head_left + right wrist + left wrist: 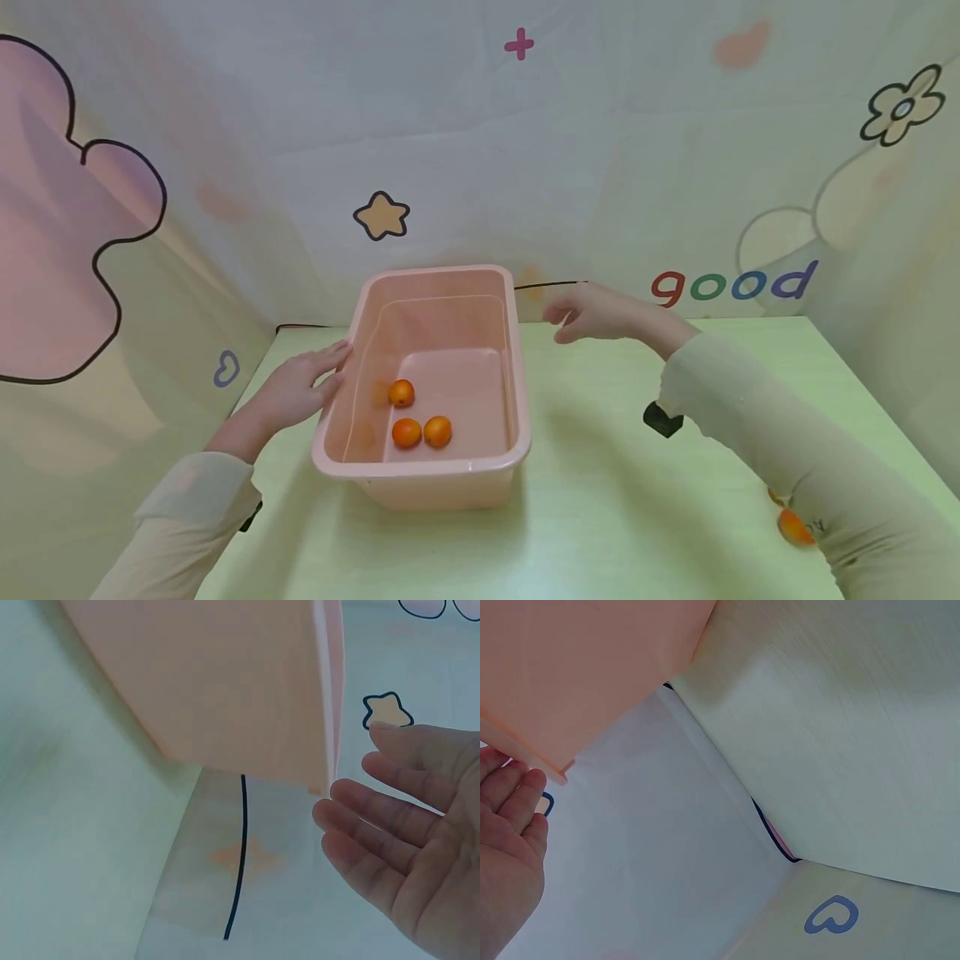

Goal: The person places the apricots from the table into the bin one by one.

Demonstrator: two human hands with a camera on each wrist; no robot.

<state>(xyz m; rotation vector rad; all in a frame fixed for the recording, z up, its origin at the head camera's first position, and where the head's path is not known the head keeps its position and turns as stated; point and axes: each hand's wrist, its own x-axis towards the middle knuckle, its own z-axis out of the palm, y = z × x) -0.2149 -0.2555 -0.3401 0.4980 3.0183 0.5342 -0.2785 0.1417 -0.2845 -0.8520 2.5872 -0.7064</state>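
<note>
A pink plastic basin [420, 468] stands on the table, left of the middle in the head view. Inside it lie three small orange fruits [438, 432], grouped toward its near left part. My left hand [296, 387] touches the basin's left rim with fairly straight fingers; the left wrist view shows the fingertips [534, 780] against the rim's edge. To the right of the basin, my right hand [592, 312] is held in the air near the far right corner. Its fingers [382, 806] are loosely bent and hold nothing.
More orange fruits [795, 527] lie on the pale green table [600, 517] at the near right, partly hidden by the right sleeve [810, 450]. A printed cloth [450, 125] hangs behind the table and along its sides.
</note>
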